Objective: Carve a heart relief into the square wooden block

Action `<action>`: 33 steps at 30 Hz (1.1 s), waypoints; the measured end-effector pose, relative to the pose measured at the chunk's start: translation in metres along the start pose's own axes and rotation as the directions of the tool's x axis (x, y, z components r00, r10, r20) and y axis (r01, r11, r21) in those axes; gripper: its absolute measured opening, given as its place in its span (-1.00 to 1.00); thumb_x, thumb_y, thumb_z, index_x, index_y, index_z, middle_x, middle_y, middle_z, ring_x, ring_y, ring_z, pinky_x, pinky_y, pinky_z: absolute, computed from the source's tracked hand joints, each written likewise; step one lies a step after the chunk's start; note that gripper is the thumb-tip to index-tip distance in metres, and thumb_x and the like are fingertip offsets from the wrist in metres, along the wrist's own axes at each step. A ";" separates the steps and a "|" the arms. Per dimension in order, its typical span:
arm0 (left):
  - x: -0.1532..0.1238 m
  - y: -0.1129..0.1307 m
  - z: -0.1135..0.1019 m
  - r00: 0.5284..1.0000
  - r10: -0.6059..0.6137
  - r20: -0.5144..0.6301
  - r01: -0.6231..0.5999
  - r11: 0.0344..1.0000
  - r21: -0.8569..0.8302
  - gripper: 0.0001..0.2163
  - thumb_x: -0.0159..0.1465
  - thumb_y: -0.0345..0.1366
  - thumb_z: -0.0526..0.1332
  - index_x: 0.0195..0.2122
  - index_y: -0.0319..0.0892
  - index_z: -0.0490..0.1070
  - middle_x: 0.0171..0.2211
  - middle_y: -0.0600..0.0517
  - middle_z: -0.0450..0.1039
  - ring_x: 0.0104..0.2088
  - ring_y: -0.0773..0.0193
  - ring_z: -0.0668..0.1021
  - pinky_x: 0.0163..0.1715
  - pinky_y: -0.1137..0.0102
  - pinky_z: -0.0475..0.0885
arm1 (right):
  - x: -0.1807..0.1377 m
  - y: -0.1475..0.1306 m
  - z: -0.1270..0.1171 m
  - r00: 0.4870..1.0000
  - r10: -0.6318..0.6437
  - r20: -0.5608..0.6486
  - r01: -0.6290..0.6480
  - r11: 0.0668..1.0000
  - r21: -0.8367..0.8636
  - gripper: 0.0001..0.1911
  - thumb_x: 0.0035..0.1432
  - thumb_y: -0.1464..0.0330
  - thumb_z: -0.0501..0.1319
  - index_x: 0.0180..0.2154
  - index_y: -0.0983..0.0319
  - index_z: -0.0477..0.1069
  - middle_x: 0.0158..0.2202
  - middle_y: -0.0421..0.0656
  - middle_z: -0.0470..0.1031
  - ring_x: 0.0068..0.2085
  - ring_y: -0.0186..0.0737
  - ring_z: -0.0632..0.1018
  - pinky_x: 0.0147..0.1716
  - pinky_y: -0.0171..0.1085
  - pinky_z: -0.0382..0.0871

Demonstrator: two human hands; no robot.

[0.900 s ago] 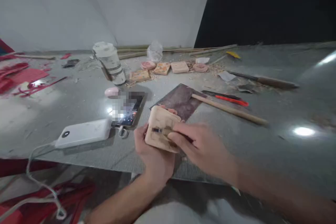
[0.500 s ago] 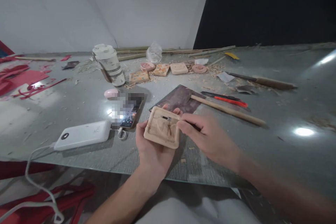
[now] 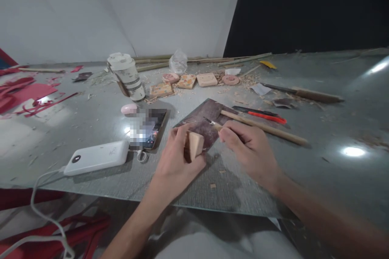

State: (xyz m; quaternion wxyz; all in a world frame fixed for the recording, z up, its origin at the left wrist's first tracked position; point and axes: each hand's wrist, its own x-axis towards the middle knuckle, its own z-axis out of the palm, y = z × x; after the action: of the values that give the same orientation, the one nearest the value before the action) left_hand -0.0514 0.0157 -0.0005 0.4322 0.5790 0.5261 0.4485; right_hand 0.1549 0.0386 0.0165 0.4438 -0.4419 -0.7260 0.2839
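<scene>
Tilted up steeply since the earlier frame, in the head view, the wooden block is near the desk's front edge, gripped by the left hand — fingers curled around it; the right hand — apart from the block — is closed round a carving tool, blade over the dark sheet

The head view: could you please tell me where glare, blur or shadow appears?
In the head view, glare whitens spots on the tabletop and at the phone, mosaic squares partly cover it; same view, the right forearm looks soft, the wooden block shadowed on its left.
</scene>
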 end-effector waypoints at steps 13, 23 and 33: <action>0.006 0.007 -0.002 0.989 -0.141 -0.047 0.032 0.510 -0.859 -0.46 0.50 0.03 0.18 0.44 0.00 0.36 0.13 -0.19 0.70 0.19 -0.19 0.71 0.14 -0.08 0.65 | -0.007 -0.005 0.007 0.960 -0.076 0.271 0.127 0.976 -0.175 -0.74 0.54 0.30 0.16 -0.30 0.14 0.41 -0.43 -0.30 0.44 -0.42 -0.31 0.40 -0.37 -0.24 0.19; 0.005 0.005 0.000 0.974 -0.196 0.111 0.191 0.457 -0.869 -0.48 0.58 0.14 0.08 0.33 -0.08 0.49 0.09 -0.20 0.72 0.18 -0.20 0.72 0.13 -0.06 0.67 | -0.013 0.000 0.007 0.937 -0.115 0.331 0.240 0.898 -0.369 -0.58 0.60 0.14 0.12 -0.36 0.15 0.38 -0.46 -0.23 0.48 -0.44 -0.25 0.39 -0.39 -0.18 0.12; 0.007 0.006 0.006 0.966 -0.201 0.162 0.237 0.447 -0.862 -0.45 0.60 0.17 -0.02 0.08 -0.15 0.58 0.03 -0.26 0.71 0.14 -0.22 0.73 0.15 -0.09 0.64 | -0.016 0.002 0.005 0.918 -0.141 0.370 0.285 0.884 -0.370 -0.59 0.61 0.19 0.11 -0.37 0.14 0.34 -0.48 -0.23 0.48 -0.48 -0.25 0.38 -0.43 -0.17 0.07</action>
State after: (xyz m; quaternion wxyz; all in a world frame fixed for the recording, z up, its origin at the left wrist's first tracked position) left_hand -0.0439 0.0220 0.0041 0.7298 0.2124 0.2856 0.5837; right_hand 0.1547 0.0253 0.0062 0.2394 -0.3883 -0.8786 0.1416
